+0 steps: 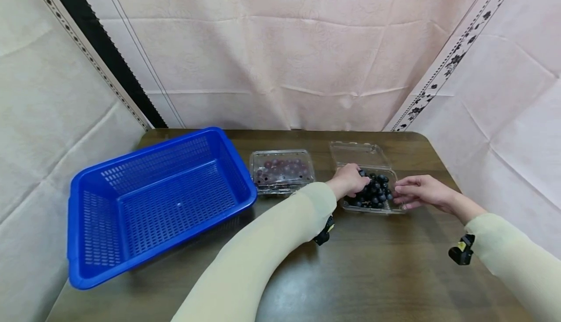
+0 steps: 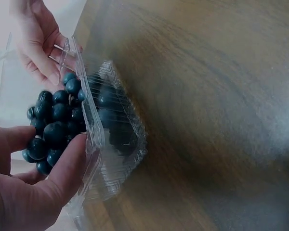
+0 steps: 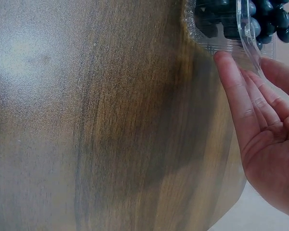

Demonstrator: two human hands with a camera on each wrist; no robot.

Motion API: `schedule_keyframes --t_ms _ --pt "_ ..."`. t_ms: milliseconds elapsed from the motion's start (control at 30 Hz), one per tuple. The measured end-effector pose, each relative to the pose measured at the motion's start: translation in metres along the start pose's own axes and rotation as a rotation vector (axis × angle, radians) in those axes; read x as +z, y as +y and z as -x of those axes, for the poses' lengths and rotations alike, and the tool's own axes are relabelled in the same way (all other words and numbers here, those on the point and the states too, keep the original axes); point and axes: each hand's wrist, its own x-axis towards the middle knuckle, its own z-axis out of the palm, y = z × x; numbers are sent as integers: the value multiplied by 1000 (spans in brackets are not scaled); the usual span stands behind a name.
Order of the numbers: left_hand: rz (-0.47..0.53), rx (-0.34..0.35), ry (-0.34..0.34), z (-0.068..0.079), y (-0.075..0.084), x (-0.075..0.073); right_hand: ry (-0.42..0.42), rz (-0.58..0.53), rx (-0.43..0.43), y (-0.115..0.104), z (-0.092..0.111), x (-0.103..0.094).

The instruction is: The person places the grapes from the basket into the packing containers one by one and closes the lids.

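Note:
In the head view a bunch of dark grapes (image 1: 374, 191) lies in a clear plastic clamshell box (image 1: 364, 209) with its lid (image 1: 357, 154) tipped back. My left hand (image 1: 349, 180) grips the bunch from the left; the left wrist view shows thumb and fingers on either side of the grapes (image 2: 55, 132). At the box's right end my right hand (image 1: 422, 193) holds the wall. Its thumb is at the rim and its fingers lie along the outside, as the right wrist view shows near the box corner (image 3: 231, 45).
Left of the grapes stands a second clear box (image 1: 282, 171), closed, with reddish grapes inside. A large blue plastic basket (image 1: 162, 244) fills the left of the wooden table (image 1: 385, 273). Pale cloth (image 1: 285, 59) hangs behind the table and at both sides.

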Motion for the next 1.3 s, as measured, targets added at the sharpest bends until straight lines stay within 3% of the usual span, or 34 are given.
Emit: schedule_keyframes --t_ms 300,433,733,1033,1300 --pt "-373 100 2 8 1 -11 -9 2 2 1 -1 0" --pt "-456 144 23 12 1 -16 -10 0 5 0 -2 0" --pt "-507 249 116 15 -1 -18 -7 -5 4 0 -3 0" --pt "-540 225 -3 17 -5 -22 -21 5 -2 -1 -1 1" --pt "-482 256 39 26 -14 -28 -26 4 -9 0 -2 0"
